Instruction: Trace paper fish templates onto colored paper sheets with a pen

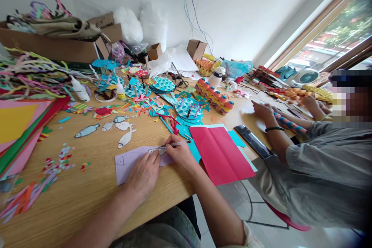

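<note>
A sheet of purple paper [123, 170] with a drawn fish outline lies at the table's front edge. My left hand [147, 168] rests on it, its fingers pressing a small fish shape [152, 150] flat. Closed round a pen [180, 143], my right hand [178, 151] holds the tip beside that fish shape. Grey and white paper fish [87, 131] lie farther up on the left. Folded red paper [219, 155] lies on a pale blue sheet to the right of my right hand.
Coloured sheets [17, 124] and paper scraps [56, 166] lie left. Blue paper crafts [188, 108], glue bottles [80, 89] and a striped craft [215, 97] stand behind. A phone [252, 141] lies right, near a person in a grey sleeve [325, 155].
</note>
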Available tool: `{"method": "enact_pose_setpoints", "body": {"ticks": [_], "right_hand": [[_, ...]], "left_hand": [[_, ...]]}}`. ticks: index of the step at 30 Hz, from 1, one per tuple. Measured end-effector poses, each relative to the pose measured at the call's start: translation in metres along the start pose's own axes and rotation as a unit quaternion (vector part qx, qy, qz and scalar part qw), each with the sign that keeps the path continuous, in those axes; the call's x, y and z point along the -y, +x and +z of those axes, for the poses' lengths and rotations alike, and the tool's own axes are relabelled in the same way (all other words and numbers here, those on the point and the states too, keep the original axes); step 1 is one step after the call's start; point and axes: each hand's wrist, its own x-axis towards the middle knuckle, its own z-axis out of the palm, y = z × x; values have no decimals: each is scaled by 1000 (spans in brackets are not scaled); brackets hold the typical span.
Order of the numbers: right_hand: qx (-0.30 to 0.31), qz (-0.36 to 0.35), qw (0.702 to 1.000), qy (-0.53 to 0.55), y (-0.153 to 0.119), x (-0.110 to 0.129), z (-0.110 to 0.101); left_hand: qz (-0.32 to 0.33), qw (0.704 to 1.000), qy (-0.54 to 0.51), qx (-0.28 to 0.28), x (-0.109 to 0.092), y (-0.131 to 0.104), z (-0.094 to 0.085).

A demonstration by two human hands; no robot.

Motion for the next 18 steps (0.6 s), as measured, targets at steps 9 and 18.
{"method": "enact_pose_setpoints", "body": {"ticks": [9, 18], "right_hand": [[-20, -21, 999, -28, -5, -6, 3], [-21, -25, 999, -42, -4, -4, 2]], "left_hand": [[12, 1000, -7, -12, 2, 0, 5], [12, 1000, 10, 4, 0, 1, 1]]}}
